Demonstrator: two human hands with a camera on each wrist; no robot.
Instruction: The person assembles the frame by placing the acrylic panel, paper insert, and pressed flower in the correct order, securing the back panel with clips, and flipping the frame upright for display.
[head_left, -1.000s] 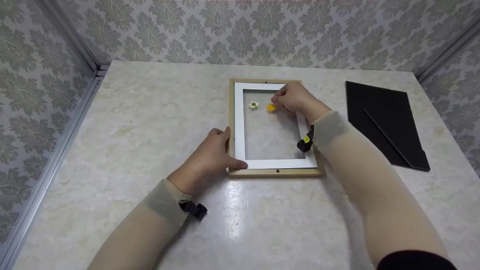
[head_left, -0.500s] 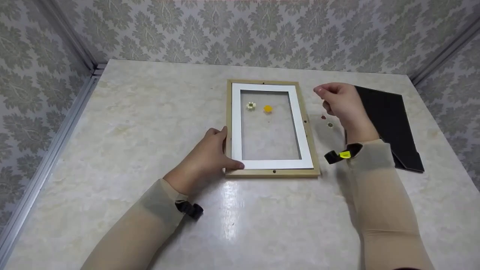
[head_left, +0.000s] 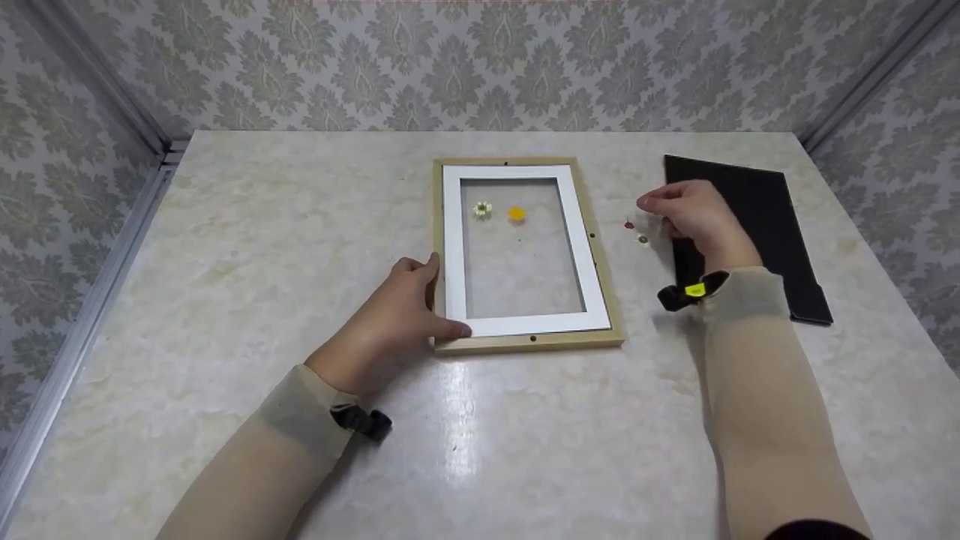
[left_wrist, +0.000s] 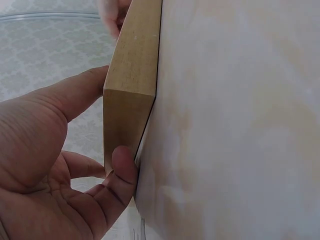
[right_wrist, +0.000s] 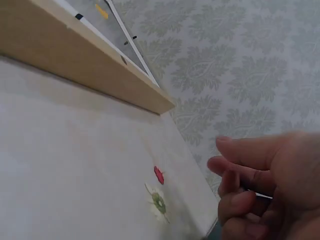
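Note:
My left hand grips the lower left corner of a light wooden picture frame, thumb on top, as the left wrist view also shows. A white mat lies inside it around a clear pane. On the pane sit a white flower and a yellow flower. My right hand hovers right of the frame with loosely curled fingers, thumb and forefinger slightly apart, holding nothing visible. Below its fingertips, a small red flower and a white flower with a green centre lie on the table.
A black backing board lies at the right of the table, partly behind my right hand. Patterned wall panels stand at the back and both sides. Small dark fasteners sit along the frame's rim.
My right hand has moved right, off the pane, leaving the yellow flower there, and now hovers near the red and small white flowers. The left hand keeps its hold on the frame.

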